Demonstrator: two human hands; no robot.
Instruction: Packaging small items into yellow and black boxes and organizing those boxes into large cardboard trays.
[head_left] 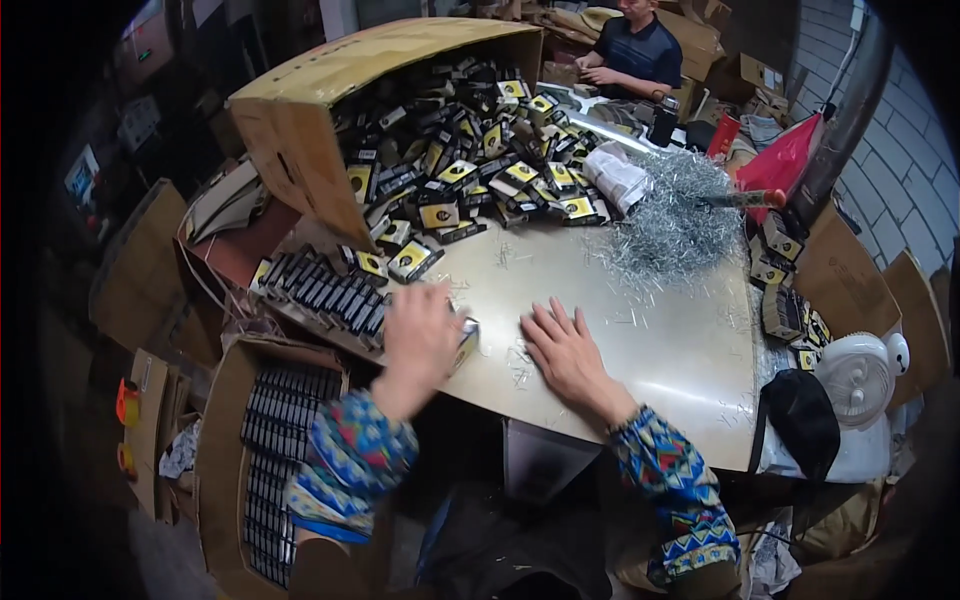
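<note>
Left hand (pixel 420 335) is wrapped around a small box (pixel 466 342) right at the near edge of the desk (pixel 660 350), fingers curled over it so only one corner pokes out on the right. The picture is a bit blurry there, so I can't say how firm the grip is. Right hand (pixel 570 350) is flat on the metal with fingers spread, holding nothing, just beside a little scatter of staples (pixel 520 362).

Stuff that could go wrong, as I see it:

- That box sits right at the desk edge. A loose grip and it probably drops into the gap, or lands crooked in the carton (pixel 265 440) below with its neat stacks.
- The row (pixel 325 290) of dark boxes lined up just left of the hand is close to the elbow's path. A bump could knock the line over the side.
- The big tipped carton (pixel 330 110) has a heap (pixel 470 160) spilling out of it. Pull from the bottom and I'd guess more slides down onto the row.
- The open palm is near loose staples, and there's a huge staple pile (pixel 670 215) farther back. Sliding that hand could mean a poke, or dragging staples in among the boxes.
</note>
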